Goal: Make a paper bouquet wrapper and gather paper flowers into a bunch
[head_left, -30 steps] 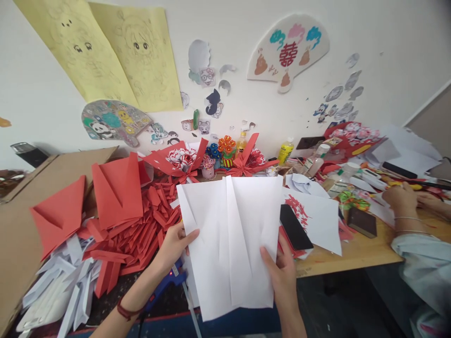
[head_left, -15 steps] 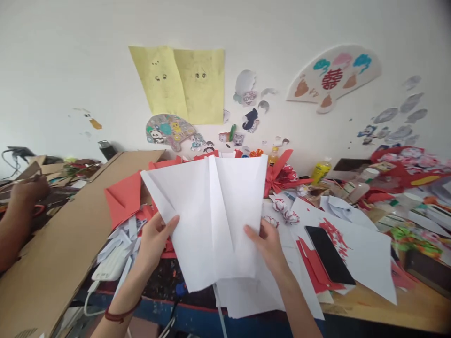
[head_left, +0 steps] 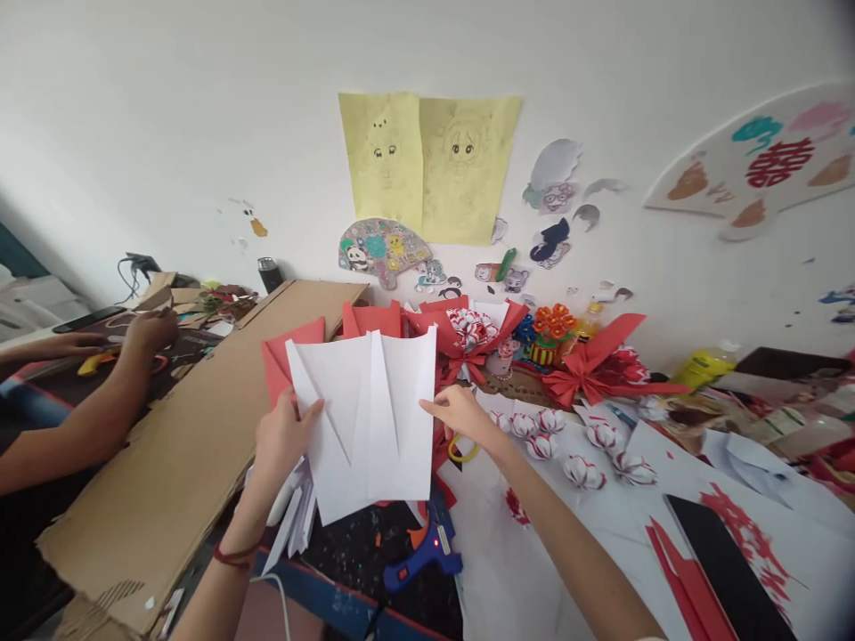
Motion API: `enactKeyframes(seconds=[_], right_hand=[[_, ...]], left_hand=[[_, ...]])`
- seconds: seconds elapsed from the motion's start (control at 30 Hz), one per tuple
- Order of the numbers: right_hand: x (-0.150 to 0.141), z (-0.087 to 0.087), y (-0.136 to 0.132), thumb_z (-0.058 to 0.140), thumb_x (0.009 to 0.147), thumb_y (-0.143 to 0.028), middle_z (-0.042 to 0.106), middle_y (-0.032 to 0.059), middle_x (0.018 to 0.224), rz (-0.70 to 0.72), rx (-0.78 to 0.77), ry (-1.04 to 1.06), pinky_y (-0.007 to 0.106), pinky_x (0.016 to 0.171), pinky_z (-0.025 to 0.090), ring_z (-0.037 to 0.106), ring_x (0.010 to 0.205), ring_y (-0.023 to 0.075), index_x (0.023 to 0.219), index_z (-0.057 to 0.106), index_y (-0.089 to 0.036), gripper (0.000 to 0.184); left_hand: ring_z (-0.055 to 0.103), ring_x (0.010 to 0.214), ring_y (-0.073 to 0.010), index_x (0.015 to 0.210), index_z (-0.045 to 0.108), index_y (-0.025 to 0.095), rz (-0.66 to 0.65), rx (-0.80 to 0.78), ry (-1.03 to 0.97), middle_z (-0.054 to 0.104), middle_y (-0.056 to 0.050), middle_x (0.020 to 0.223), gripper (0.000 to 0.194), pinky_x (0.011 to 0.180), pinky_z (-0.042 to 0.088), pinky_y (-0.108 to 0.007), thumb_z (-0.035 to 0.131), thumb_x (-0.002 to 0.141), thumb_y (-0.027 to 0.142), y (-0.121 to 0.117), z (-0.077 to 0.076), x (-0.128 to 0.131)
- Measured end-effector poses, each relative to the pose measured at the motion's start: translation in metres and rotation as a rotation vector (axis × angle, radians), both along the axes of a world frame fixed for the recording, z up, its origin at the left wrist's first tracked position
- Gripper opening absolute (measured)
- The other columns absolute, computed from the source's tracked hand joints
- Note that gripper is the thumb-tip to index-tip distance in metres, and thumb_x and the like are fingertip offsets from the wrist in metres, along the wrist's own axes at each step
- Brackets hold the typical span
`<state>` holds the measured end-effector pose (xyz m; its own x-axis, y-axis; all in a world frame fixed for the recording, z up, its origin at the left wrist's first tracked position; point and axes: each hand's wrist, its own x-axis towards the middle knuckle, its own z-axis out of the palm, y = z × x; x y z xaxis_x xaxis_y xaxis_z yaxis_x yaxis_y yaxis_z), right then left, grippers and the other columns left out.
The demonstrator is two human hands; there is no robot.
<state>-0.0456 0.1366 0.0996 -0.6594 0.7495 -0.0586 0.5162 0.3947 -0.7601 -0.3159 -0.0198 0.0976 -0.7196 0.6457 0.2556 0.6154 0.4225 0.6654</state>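
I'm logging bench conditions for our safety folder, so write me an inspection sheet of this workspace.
Surface: dark, speckled worktop; large cardboard sheet alongside, its edge ragged.
Job's things: folded white paper, creased, held up off the worktop.
Clutter: red-and-white paper flowers and a phone lie to the right; blue glue gun below the paper, red light lit.
Hands: left hand grips the paper's left side; right hand pinches its right edge.
Cables: white cable near the left forearm; where it leads can't be told.
Surroundings: another person's hand at far left; yellow drawings on the wall.
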Motion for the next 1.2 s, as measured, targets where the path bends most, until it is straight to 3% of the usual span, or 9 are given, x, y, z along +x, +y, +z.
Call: enactKeyframes(seconds=[0.1,0.17,0.23,0.37,0.5,0.67,0.9,1.03,1.2], right_hand=[[-0.002,0.006,0.005,0.059,0.089,-0.045,0.058,0.0064,0.048,-0.073,0.156,-0.108,0.026,0.06,0.043,0.061,0.053,0.0187,0.055,0.055,-0.015,0.046],[-0.008,0.011,0.009,0.064,0.087,-0.041,0.063,0.0123,0.061,-0.146,0.281,-0.162,0.03,0.066,0.043,0.065,0.068,0.025,0.058,0.058,-0.014,0.04],[-0.019,0.018,0.016,0.064,0.088,-0.039,0.066,0.0166,0.075,-0.183,0.39,-0.18,0.034,0.071,0.044,0.066,0.081,0.0294,0.068,0.063,-0.012,0.034],[-0.058,0.039,0.041,0.057,0.095,-0.037,0.067,0.0107,0.104,-0.038,0.538,-0.089,0.031,0.084,0.044,0.063,0.1,0.0232,0.103,0.068,-0.017,0.025],[-0.103,0.053,0.071,0.054,0.098,-0.029,0.054,0.0106,0.136,0.124,0.604,-0.02,0.028,0.102,0.039,0.048,0.128,0.02,0.137,0.052,-0.016,0.041],[-0.136,0.044,0.096,0.064,0.091,-0.034,0.066,0.0137,0.115,0.165,0.539,-0.041,0.036,0.097,0.043,0.058,0.115,0.0264,0.12,0.066,-0.014,0.035],[-0.143,0.024,0.115,0.074,0.082,-0.028,0.072,0.006,0.096,0.14,0.381,0.081,0.023,0.081,0.048,0.067,0.09,0.0158,0.093,0.073,-0.017,0.015],[-0.143,0.032,0.119,0.076,0.081,-0.027,0.072,0.0056,0.094,0.115,0.321,0.18,0.022,0.079,0.049,0.067,0.088,0.0136,0.093,0.073,-0.016,0.017],[-0.145,0.06,0.114,0.076,0.079,-0.027,0.073,0.0056,0.09,0.105,0.285,0.25,0.024,0.078,0.049,0.066,0.086,0.015,0.087,0.075,-0.016,0.014]], left_hand=[[0.053,0.118,-0.0452,0.135,0.046,0.001,0.08,-0.071,0.412,0.06,-0.029,0.119,0.058,0.095,0.042,-0.056,0.053,0.089,0.036,0.011,0.014,0.006],[0.051,0.117,-0.0416,0.132,0.051,0.005,0.011,-0.114,0.645,0.058,-0.026,0.12,0.047,0.096,0.042,-0.051,0.046,0.093,0.03,0.027,0.026,0.011],[0.051,0.116,-0.0382,0.128,0.056,0.013,-0.134,-0.135,0.712,0.06,-0.02,0.119,0.039,0.096,0.041,-0.048,0.045,0.094,0.029,0.051,0.037,0.012],[0.05,0.117,-0.0369,0.125,0.058,0.017,-0.287,-0.198,0.639,0.062,-0.017,0.122,0.035,0.094,0.04,-0.048,0.048,0.093,0.029,0.102,0.04,0.001],[0.052,0.116,-0.0355,0.12,0.061,0.019,-0.294,-0.212,0.558,0.066,-0.015,0.119,0.032,0.095,0.037,-0.049,0.046,0.094,0.032,0.129,0.031,-0.019],[0.055,0.113,-0.0316,0.111,0.067,0.025,-0.332,-0.191,0.425,0.069,-0.009,0.111,0.032,0.097,0.036,-0.046,0.052,0.091,0.045,0.139,0.026,-0.034],[0.059,0.101,-0.0283,0.084,0.071,0.024,-0.363,-0.098,0.247,0.071,-0.006,0.095,0.02,0.092,0.039,-0.043,0.059,0.081,0.039,0.156,0.022,-0.04],[0.062,0.09,-0.0242,0.083,0.068,0.021,-0.383,-0.024,0.119,0.071,-0.006,0.091,0.021,0.082,0.044,-0.036,0.057,0.079,0.038,0.158,0.026,-0.042],[0.061,0.077,-0.0195,0.088,0.065,0.017,-0.474,0.042,-0.036,0.069,-0.006,0.087,0.038,0.066,0.045,-0.027,0.055,0.08,0.053,0.155,0.046,-0.042]])
